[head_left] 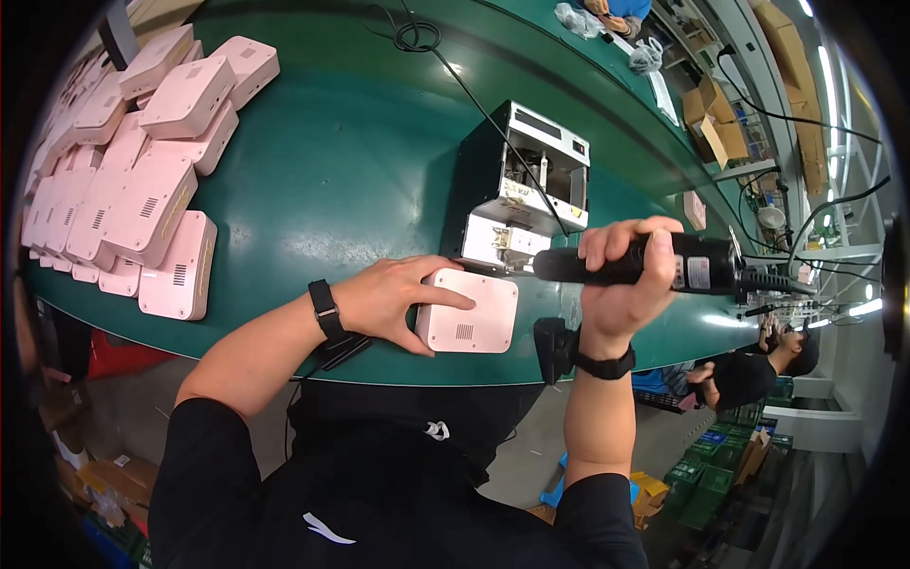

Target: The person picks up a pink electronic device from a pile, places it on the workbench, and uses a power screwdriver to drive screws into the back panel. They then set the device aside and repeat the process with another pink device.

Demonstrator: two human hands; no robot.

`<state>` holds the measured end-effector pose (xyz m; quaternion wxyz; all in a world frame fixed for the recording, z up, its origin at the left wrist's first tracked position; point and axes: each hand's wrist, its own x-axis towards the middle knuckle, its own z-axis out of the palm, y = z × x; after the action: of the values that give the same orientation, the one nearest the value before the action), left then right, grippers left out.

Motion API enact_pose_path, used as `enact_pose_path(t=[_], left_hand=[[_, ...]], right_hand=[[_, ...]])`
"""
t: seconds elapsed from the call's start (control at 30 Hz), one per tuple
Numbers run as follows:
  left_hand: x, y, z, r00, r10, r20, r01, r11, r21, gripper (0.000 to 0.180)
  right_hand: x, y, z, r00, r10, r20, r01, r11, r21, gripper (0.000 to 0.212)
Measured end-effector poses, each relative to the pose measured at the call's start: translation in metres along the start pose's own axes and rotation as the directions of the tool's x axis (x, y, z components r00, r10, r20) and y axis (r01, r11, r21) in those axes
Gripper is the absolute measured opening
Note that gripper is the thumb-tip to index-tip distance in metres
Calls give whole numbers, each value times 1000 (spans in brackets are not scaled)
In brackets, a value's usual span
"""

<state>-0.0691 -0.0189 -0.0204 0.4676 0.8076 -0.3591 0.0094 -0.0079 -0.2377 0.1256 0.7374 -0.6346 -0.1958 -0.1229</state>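
Note:
On the green table in front of me lies a pale pink, rounded square plastic housing point(488, 322) with a small slotted vent and holes near its corners. My left hand point(384, 299) grips its left side, one finger across the top and the thumb at the near left corner. My right hand point(630, 275) is wrapped round a black electric screwdriver point(701, 264), held nearly level with its tip pointing left. That tip is at the front of a black and white screw feeder point(483, 242), just beyond the housing; whether it touches a screw I cannot tell.
Many similar housings point(147, 213) are heaped at the left of the table point(322, 152). A black cable point(464, 90) runs down across the feeder. Another pink housing point(695, 211) lies at the right. A co-worker point(758, 370) is beyond the right edge, another person point(621, 14) at the far side.

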Motion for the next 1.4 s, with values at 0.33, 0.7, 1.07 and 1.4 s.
enact_pose_path(t=[0.33,0.7,1.07,1.4], left_hand=[[-1,-5,2,999,11,-38,-12,999,-30,73],[-5,-3,0,999,-42,-5,42,998,-45,67],[-11,-7,9,999,-14,-38,13,999,-29,65],[-4,-3,6,1000,19,11,-19,1000,-15,66]], right_hand=[[-75,-55,35,971,112,210,-144,979,142,35],[-89,-27,54,910,100,402,-135,989,59,46],[-103,-18,66,870,54,489,-60,998,-3,48],[-120,-15,59,927,18,374,19,995,-96,37]])
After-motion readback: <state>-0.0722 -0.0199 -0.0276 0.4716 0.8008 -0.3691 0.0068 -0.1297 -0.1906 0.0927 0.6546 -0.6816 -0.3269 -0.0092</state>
